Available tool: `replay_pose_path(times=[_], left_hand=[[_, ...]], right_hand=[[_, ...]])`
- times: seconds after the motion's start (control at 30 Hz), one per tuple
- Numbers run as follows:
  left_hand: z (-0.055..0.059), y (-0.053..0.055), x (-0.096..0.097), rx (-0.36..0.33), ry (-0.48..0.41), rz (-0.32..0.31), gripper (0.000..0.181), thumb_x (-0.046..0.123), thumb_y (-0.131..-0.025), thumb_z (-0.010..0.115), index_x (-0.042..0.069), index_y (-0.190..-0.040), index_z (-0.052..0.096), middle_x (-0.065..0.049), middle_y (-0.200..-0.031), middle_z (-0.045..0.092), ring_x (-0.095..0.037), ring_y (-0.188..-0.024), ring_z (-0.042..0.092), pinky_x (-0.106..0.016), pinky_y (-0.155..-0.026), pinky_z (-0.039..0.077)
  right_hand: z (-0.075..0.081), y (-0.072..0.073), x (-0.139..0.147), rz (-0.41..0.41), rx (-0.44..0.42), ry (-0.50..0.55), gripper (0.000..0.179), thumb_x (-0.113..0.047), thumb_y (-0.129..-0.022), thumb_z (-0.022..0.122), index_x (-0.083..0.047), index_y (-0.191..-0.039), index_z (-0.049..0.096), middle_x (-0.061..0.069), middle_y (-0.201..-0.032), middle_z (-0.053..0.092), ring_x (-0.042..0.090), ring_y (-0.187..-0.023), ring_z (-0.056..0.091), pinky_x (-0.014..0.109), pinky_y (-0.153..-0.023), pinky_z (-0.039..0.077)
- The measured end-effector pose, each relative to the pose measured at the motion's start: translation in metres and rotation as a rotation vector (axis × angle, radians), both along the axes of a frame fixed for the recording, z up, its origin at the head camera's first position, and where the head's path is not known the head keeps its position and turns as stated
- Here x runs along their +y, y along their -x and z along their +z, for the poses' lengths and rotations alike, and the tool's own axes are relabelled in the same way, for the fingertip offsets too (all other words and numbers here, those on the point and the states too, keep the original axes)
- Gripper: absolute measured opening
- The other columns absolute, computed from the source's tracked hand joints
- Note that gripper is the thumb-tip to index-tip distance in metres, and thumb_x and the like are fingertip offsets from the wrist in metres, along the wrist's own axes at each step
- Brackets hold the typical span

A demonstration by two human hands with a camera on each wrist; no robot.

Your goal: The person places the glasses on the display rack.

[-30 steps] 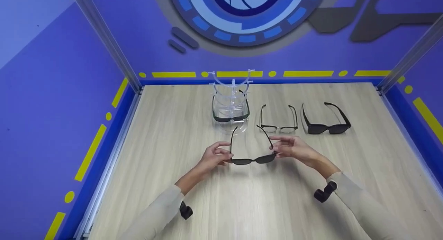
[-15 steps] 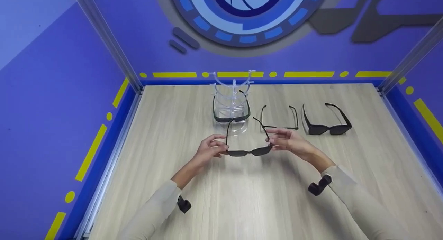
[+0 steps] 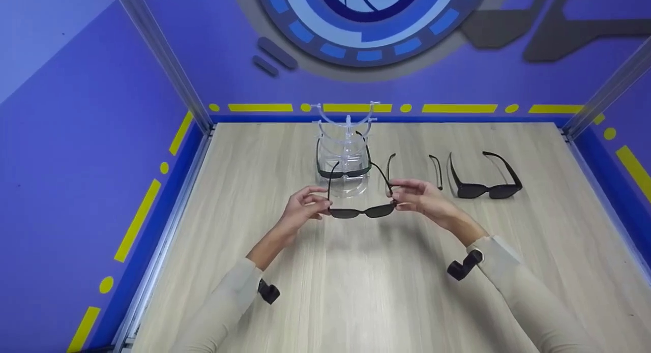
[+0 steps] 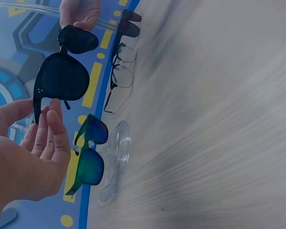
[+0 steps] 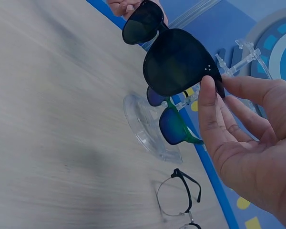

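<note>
Between both hands, raised over the table, is a pair of black sunglasses with dark lenses and unfolded temples pointing away from me. My left hand pinches the left hinge end between thumb and fingers. At the opposite hinge my right hand does the same. Just beyond stands a clear acrylic glasses stand with stacked curved arms. On its lowest tier sit green-framed sunglasses with bluish mirrored lenses. The held temples overlap the stand in the head view.
Right of the stand lie clear-lensed eyeglasses, partly hidden by my right hand in the head view. Farther right are chunky black sunglasses, temples open. A blue back wall and a left side wall enclose the wooden table.
Both hands have carried the black sunglasses forward and slightly left, toward the stand. Their temples now overlap the stand, and my right hand covers the front of the clear-lensed eyeglasses.
</note>
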State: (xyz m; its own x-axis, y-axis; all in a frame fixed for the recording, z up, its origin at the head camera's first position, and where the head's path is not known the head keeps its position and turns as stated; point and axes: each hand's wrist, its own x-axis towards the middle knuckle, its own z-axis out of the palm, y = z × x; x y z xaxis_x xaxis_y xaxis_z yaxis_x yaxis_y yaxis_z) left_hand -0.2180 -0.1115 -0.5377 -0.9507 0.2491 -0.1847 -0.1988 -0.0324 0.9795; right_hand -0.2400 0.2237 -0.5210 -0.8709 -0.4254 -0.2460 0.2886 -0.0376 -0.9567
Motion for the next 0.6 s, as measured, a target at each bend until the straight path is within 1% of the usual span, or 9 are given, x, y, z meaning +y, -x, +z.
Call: replay_pose_path(times=[0.13,0.27,0.4,0.6], left_hand=[[0.004,0.002,-0.001,0.007,-0.008,-0.002,0.042,0.011,-0.094,0.072,0.001,-0.133,0.058,0.008,-0.091,0.072,-0.009,-0.080,0.072,-0.026,-0.076,0.053],[0.008,0.004,-0.003,0.008,0.002,0.008,0.041,0.012,-0.094,0.072,0.003,-0.132,0.059,0.007,-0.092,0.072,-0.010,-0.081,0.072,-0.027,-0.076,0.054],[0.011,0.006,-0.005,0.018,0.008,0.024,0.038,0.012,-0.095,0.071,0.005,-0.130,0.060,0.006,-0.091,0.072,-0.011,-0.082,0.072,-0.027,-0.077,0.054],[0.016,0.010,-0.006,0.022,0.000,0.022,0.038,0.012,-0.095,0.071,0.005,-0.130,0.060,0.007,-0.092,0.072,-0.011,-0.082,0.072,-0.027,-0.077,0.054]], right_hand=[[0.002,0.003,-0.002,-0.008,0.003,0.005,0.053,-0.002,-0.100,0.062,0.007,-0.149,0.043,0.001,-0.111,0.073,0.009,-0.094,0.070,0.027,-0.088,0.059],[0.005,0.006,-0.006,-0.012,0.012,0.007,0.055,-0.005,-0.099,0.064,0.006,-0.149,0.044,-0.002,-0.106,0.072,0.009,-0.093,0.069,0.027,-0.088,0.059],[0.009,0.009,-0.009,-0.021,0.012,0.015,0.055,-0.005,-0.099,0.065,0.004,-0.149,0.045,-0.002,-0.106,0.071,0.009,-0.093,0.069,0.027,-0.089,0.058],[0.013,0.011,-0.010,-0.035,0.009,0.025,0.053,-0.004,-0.099,0.064,0.003,-0.148,0.046,-0.001,-0.108,0.072,0.009,-0.093,0.068,0.025,-0.086,0.058]])
